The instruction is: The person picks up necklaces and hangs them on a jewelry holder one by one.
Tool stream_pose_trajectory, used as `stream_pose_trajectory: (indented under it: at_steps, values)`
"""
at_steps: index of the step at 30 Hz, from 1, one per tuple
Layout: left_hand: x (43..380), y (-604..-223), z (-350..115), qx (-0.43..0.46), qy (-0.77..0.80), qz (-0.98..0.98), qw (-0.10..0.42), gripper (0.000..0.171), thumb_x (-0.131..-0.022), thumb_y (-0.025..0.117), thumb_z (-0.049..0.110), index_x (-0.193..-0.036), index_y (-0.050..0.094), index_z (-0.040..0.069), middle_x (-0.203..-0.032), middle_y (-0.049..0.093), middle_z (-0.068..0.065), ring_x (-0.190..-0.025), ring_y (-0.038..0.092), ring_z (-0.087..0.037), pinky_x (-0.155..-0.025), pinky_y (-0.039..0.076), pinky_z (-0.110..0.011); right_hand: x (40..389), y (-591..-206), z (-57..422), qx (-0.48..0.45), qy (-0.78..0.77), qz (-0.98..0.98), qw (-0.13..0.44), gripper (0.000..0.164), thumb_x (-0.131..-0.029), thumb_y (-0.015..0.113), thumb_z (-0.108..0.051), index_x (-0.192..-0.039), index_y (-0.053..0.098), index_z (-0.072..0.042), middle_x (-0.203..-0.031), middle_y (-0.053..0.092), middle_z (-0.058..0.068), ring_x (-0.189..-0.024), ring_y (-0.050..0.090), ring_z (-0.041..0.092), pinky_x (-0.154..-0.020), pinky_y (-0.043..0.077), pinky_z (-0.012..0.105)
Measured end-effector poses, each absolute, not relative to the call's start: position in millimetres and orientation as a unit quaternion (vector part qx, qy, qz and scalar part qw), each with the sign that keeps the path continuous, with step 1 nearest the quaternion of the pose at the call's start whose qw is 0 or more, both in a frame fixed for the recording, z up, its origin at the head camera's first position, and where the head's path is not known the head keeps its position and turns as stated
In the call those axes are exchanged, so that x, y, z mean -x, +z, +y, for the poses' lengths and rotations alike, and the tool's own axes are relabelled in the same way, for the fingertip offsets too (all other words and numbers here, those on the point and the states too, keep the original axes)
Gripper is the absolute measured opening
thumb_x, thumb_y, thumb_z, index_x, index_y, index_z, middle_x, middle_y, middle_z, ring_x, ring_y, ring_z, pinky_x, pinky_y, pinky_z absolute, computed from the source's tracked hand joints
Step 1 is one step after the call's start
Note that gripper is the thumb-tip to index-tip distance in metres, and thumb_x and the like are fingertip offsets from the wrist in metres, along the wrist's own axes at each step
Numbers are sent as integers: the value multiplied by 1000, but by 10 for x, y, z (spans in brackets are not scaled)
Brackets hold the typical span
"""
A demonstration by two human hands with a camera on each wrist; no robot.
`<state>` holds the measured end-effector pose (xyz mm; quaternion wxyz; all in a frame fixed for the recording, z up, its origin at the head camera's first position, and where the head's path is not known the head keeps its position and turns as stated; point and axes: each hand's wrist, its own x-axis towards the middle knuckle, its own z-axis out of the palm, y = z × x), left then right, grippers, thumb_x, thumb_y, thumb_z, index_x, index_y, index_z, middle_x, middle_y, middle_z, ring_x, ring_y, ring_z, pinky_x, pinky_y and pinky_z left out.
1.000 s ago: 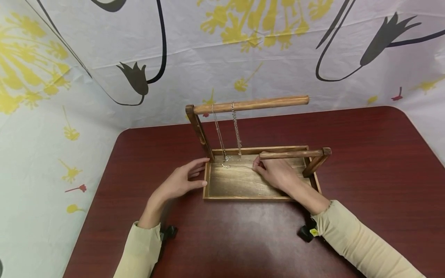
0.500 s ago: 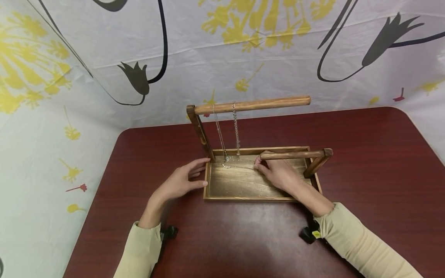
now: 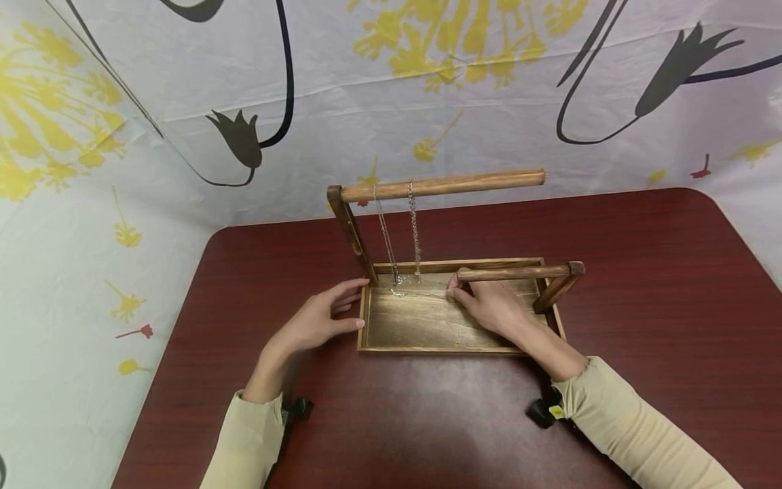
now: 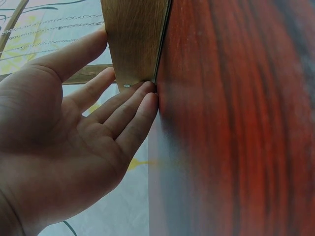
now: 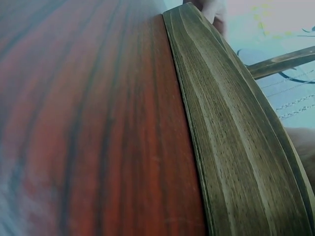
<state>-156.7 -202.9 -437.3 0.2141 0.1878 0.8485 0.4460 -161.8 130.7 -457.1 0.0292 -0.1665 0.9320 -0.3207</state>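
A brown wooden jewelry stand with a shallow tray (image 3: 415,329) sits on the table. My left hand (image 3: 308,319) lies at the tray's left end, fingers fairly straight. In the left wrist view its fingertips meet the end wall (image 4: 135,39). My right hand (image 3: 489,305) is inside the tray, under the short bar (image 3: 513,273). Thumb and index finger pinch a thin silver necklace (image 3: 418,295), which stretches left across the tray floor. Two more chains hang from the long upper bar (image 3: 452,183): a fine necklace (image 3: 385,231) and a thicker chain (image 3: 414,227).
The dark red table (image 3: 263,258) extends around the stand on all sides. Behind it hangs a white cloth (image 3: 342,122) with yellow and grey flower prints. The stand's left post (image 3: 351,231) and right post (image 3: 557,288) rise from the tray ends.
My right hand has shifted very slightly right with the pinched necklace. The thicker hanging chain's lower end has swung a little left. My left hand stays put.
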Motion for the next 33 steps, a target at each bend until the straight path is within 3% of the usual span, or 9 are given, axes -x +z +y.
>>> stream_pose_trajectory:
  at_steps: [5,8,12,20,27,33]
  values:
    - [1563,-4367,-2030,-189,446,848,213,69,-91,74,20,-152,41,21,-152,44,-7,-137,46,-28,-111,41,-45,1624,-4550,1319,171,-354,919,22,7,-99,64,-24,-93,63,-20,-74,58,-4,-55,47,11,-45,38,28]
    - [1565,-4370,-2031,-190,447,848,213,69,-92,74,21,-152,41,21,-152,44,-7,-137,45,-28,-111,41,-46,1630,-4544,1336,188,-386,903,11,5,-98,66,-21,-95,66,-17,-79,61,-4,-60,50,11,-51,43,29]
    - [1567,-4372,-2032,-188,446,848,215,69,-92,74,21,-152,41,21,-152,43,-8,-137,45,-28,-111,41,-46,1618,-4519,1366,187,-434,881,31,5,-100,62,-20,-99,66,-17,-83,65,-2,-68,56,13,-63,46,30]
    - [1559,-4319,-2001,-180,453,844,223,70,-93,71,9,-154,37,11,-154,39,-16,-139,42,-35,-112,38,-51,1593,-4469,1382,147,-500,847,107,11,-103,57,-24,-106,62,-15,-88,72,2,-83,70,19,-57,50,28]
    - [1568,-4373,-2031,-184,446,849,217,68,-92,73,19,-152,40,21,-153,43,-8,-138,45,-28,-111,41,-45,1535,-4382,1399,114,-518,837,137,25,-101,58,-38,-114,66,-18,-89,73,-1,-86,70,19,-85,52,38]
    - [1558,-4373,-2035,-185,446,848,218,68,-92,73,21,-152,41,21,-153,43,-7,-138,45,-28,-111,41,-45,1523,-4350,1398,134,-607,767,159,24,-102,58,-25,-114,64,-5,-96,67,21,-84,65,21,-80,56,34]
